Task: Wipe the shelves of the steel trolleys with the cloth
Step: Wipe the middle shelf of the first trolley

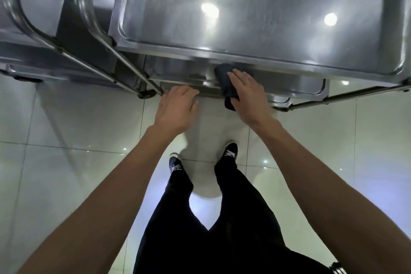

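Arms reach forward and down from the person. Right hand (pixel 244 93) lies flat, fingers straight, pressing a dark cloth (pixel 226 83) on the front edge of a lower shelf (pixel 295 87) of the steel trolley, under the top shelf (pixel 255 13). Left hand (pixel 178 107), fingers loosely curled and holding nothing, hangs near the lowest shelf's rim (pixel 189 87). Tiled floor (pixel 66 162) lies open around the feet.

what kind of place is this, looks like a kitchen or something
Probably a commercial kitchen or another institutional service area, though that is a guess. Stainless steel trolleys with tray-like shelves stand side by side on a glossy pale tiled floor, and the right hand presses a dark cloth on a lower shelf.
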A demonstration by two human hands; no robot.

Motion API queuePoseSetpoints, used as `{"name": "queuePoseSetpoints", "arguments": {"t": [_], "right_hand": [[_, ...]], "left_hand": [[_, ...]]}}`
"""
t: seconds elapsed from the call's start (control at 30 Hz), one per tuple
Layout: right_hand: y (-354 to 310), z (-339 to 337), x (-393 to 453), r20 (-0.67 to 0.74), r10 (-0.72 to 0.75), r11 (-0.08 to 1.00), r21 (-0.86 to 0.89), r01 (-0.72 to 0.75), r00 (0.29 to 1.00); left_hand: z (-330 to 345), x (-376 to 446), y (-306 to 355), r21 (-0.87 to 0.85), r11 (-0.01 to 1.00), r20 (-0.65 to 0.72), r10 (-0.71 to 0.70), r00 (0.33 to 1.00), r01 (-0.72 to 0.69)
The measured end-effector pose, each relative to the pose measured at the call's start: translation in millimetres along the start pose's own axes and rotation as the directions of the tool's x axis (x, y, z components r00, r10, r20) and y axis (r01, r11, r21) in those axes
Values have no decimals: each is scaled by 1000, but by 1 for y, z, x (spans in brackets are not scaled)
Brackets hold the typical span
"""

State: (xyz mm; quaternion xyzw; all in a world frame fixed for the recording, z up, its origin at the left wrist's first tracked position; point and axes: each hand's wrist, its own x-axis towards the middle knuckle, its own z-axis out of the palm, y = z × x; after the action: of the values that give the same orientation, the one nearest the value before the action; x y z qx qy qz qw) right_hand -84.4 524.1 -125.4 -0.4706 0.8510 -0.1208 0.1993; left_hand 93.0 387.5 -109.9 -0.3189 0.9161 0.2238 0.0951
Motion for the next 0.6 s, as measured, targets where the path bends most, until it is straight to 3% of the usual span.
{"name": "queuePoseSetpoints", "arguments": {"t": [0.2,0.33,0.6], "right_hand": [[-40,59,-28,-29,144,945,302,-128,989],[-39,100,-20,-16,228,910,359,-208,973],[4,196,50,0,249,897,376,-231,968]], "left_hand": [[19,-10,-63,25,998,65,51,997,-53],[47,-2,-95,28,997,95,74,993,-77],[136,58,-143,-7,1000,90,23,996,-22]]}}
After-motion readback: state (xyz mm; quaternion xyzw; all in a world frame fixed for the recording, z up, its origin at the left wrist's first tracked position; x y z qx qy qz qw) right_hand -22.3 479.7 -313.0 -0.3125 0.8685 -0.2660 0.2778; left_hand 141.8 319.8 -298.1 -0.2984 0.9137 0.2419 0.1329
